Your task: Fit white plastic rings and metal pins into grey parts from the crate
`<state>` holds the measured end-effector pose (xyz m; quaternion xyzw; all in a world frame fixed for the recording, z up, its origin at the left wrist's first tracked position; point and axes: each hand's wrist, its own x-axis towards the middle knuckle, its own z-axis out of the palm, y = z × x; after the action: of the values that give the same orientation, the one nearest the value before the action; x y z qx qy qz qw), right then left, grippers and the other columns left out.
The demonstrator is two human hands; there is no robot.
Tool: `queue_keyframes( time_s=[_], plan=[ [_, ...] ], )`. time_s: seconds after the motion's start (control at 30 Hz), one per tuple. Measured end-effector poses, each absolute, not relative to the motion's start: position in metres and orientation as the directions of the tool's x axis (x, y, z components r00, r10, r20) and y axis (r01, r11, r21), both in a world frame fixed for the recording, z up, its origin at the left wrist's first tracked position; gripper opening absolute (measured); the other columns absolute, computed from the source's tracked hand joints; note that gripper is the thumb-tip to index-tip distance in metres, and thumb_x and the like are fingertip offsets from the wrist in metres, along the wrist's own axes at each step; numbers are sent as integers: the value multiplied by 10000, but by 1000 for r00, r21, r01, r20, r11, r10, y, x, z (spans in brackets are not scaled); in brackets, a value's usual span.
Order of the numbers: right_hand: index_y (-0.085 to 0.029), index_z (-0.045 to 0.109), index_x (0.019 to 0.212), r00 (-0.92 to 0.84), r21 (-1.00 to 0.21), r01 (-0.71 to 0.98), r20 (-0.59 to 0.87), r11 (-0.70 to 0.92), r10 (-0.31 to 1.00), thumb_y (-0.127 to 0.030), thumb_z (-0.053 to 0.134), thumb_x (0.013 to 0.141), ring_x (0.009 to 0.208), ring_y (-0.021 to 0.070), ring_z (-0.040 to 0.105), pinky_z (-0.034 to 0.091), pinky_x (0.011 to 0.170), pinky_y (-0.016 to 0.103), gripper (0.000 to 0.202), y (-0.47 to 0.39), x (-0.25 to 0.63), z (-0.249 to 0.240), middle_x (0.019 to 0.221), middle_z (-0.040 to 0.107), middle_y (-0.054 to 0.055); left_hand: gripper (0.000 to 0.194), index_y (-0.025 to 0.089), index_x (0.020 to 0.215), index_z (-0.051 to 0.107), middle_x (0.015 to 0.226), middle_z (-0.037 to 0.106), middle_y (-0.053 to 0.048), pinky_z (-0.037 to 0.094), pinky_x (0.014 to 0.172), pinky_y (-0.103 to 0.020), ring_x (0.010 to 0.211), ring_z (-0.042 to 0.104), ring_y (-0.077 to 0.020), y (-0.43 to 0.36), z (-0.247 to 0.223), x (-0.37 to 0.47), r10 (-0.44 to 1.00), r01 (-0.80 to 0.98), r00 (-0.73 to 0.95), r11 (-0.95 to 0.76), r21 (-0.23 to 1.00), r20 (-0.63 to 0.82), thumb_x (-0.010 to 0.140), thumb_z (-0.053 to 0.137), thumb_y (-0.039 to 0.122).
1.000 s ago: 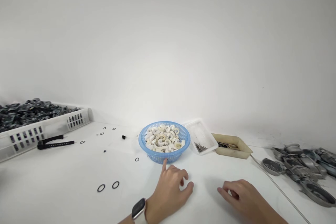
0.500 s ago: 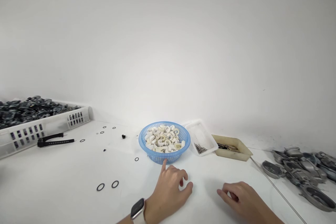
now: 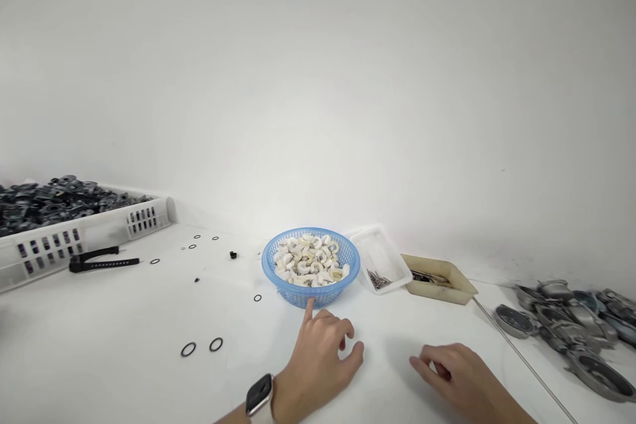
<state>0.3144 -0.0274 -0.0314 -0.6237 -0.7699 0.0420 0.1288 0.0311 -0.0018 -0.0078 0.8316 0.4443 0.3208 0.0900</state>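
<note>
My left hand [image 3: 322, 358], with a smartwatch [image 3: 260, 395] at the wrist, is in front of a blue plastic basket [image 3: 269, 268]. Its index finger points forward and appears to touch the basket's lower front wall. The other fingers bend loosely, the thumb stands apart, and the hand holds nothing. White curved parts [image 3: 311, 258] fill the basket. Further right, my right hand [image 3: 460, 377] rests low over the white table with fingers curled in and thumb close to them; nothing shows in it.
Right of the basket are a white tray [image 3: 385, 255] with metal pins and a yellowish tray [image 3: 437, 293]. A thin rod [image 3: 521, 361] lies before grey metal housings [image 3: 599, 371]. Leftward are black rings [image 3: 215, 344], a black strap [image 3: 106, 265] and a white crate [image 3: 104, 232] of dark parts.
The view has shifted very slightly. Both hands keep the same pose and place, my left index finger still at the basket.
</note>
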Motion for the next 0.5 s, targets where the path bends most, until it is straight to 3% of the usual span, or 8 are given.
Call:
queue_keyframes(
  time_s=[0.5],
  plan=[
    [-252,300,614,-200,-233,942,193,243,961,-415,401,982,538,183,393,310,572,320,416,-31,311,-24,542,366,-43,84,219,852,700,694,695,19,205,1191,-650,834,680,-217,2,-9,29,815,687,413,-572,448,407,874,643,277]
  ],
)
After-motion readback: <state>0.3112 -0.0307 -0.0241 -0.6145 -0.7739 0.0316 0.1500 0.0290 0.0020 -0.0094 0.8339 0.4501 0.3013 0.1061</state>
